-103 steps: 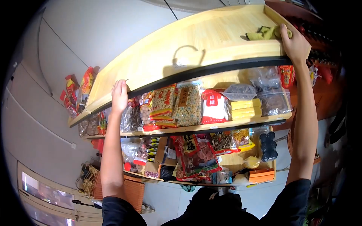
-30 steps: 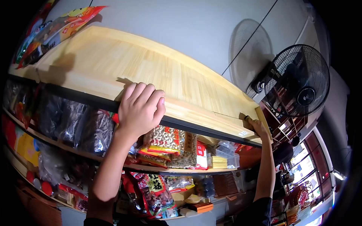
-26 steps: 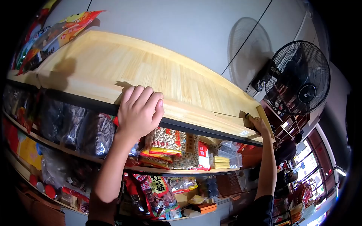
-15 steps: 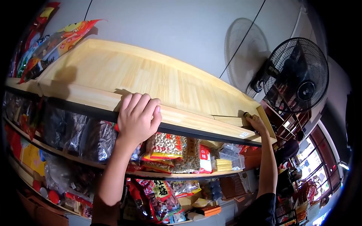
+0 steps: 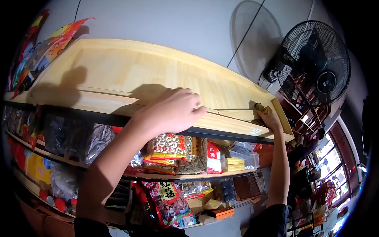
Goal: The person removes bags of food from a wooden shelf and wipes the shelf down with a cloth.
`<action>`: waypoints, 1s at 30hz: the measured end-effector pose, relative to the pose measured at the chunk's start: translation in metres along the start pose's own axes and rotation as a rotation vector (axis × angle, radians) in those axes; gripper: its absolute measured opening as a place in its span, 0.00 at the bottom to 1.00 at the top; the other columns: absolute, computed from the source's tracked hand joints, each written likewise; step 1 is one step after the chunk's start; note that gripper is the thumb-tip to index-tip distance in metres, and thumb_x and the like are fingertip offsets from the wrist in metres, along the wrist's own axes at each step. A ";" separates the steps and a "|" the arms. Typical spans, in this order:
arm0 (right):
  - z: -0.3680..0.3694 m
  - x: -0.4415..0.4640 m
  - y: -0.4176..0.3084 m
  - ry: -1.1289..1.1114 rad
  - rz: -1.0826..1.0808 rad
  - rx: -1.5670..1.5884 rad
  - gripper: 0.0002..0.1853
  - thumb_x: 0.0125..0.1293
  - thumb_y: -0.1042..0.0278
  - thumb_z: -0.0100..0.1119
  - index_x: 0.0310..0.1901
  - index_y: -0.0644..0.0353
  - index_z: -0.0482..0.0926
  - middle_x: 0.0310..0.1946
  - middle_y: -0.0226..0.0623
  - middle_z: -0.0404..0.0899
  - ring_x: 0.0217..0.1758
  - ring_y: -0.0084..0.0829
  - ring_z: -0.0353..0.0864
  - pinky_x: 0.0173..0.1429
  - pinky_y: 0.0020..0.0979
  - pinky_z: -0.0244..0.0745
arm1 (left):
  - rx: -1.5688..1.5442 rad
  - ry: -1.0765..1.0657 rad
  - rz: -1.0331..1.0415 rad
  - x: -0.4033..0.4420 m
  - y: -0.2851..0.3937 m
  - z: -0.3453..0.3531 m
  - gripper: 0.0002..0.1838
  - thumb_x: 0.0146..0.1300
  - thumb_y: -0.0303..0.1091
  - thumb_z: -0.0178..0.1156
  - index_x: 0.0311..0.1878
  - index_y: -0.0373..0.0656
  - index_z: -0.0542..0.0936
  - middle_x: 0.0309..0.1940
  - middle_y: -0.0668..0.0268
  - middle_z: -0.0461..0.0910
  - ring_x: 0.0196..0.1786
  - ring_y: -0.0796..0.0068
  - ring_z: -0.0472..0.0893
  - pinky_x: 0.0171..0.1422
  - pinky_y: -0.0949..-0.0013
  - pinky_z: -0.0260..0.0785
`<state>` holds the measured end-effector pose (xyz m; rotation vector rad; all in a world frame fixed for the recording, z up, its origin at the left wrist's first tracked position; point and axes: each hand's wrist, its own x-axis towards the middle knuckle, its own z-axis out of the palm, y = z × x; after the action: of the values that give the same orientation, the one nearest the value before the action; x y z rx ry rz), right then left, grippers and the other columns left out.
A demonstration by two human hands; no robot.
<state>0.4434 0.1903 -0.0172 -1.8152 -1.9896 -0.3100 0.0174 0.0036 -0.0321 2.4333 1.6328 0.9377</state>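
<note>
My left hand (image 5: 173,111) is over the front rail of a pale wooden shelf tray (image 5: 130,67), its fingers curled and its thumb pointing right. What lies between those fingers is hidden. At the tray's right end, my right hand (image 5: 270,119) is closed around a yellow-green cloth (image 5: 259,107), inside the front rail. A small white label (image 5: 255,131) is stuck on the rail just below it. Shadows of my left hand and head fall on the bare wood.
Shelves below hold bagged nuts (image 5: 169,145), a white-and-red sugar bag (image 5: 213,158), yellow blocks (image 5: 234,164) and a red mushroom bag (image 5: 169,199). Colourful bags (image 5: 47,51) stand at the upper left. A black fan (image 5: 314,65) is at the right. A person (image 5: 314,141) is in the background.
My left hand has slid right along the rail and turned, its fingers now pointing right. My right hand stays at the right end with the cloth. The view has shifted slightly.
</note>
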 end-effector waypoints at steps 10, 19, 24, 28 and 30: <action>0.001 -0.001 0.003 -0.039 -0.028 0.056 0.36 0.60 0.37 0.62 0.55 0.66 0.72 0.47 0.64 0.80 0.54 0.57 0.80 0.57 0.45 0.73 | -0.014 -0.394 0.010 0.060 0.045 0.023 0.35 0.74 0.56 0.42 0.42 0.28 0.83 0.47 0.42 0.80 0.53 0.47 0.80 0.60 0.52 0.72; 0.001 -0.002 -0.004 -0.005 -0.035 0.046 0.36 0.59 0.40 0.63 0.57 0.64 0.71 0.48 0.64 0.80 0.55 0.58 0.79 0.58 0.45 0.73 | -0.023 -0.369 0.003 0.083 0.049 0.042 0.32 0.75 0.52 0.42 0.43 0.27 0.83 0.48 0.41 0.81 0.51 0.45 0.81 0.59 0.49 0.70; 0.005 0.002 0.008 -0.014 -0.094 0.110 0.33 0.60 0.43 0.64 0.57 0.61 0.71 0.48 0.62 0.81 0.54 0.57 0.80 0.58 0.45 0.73 | -0.061 -0.319 0.005 0.078 0.047 0.045 0.29 0.74 0.49 0.44 0.45 0.30 0.83 0.49 0.39 0.80 0.51 0.45 0.81 0.60 0.50 0.70; 0.006 0.003 0.008 -0.019 -0.070 0.139 0.31 0.61 0.47 0.63 0.58 0.62 0.72 0.48 0.60 0.81 0.55 0.55 0.80 0.58 0.43 0.73 | -0.063 -0.288 0.018 0.080 0.042 0.049 0.24 0.74 0.46 0.46 0.51 0.35 0.83 0.52 0.43 0.80 0.56 0.46 0.79 0.63 0.52 0.69; 0.006 0.005 0.010 -0.001 -0.054 0.123 0.31 0.61 0.48 0.63 0.59 0.62 0.72 0.48 0.60 0.81 0.55 0.55 0.79 0.59 0.43 0.72 | -0.085 -0.307 0.021 0.077 0.044 0.045 0.24 0.74 0.47 0.46 0.53 0.37 0.82 0.54 0.45 0.80 0.58 0.47 0.79 0.65 0.53 0.69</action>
<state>0.4521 0.1988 -0.0218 -1.6885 -2.0148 -0.1982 0.0957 0.0628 -0.0180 2.3969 1.4340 0.5848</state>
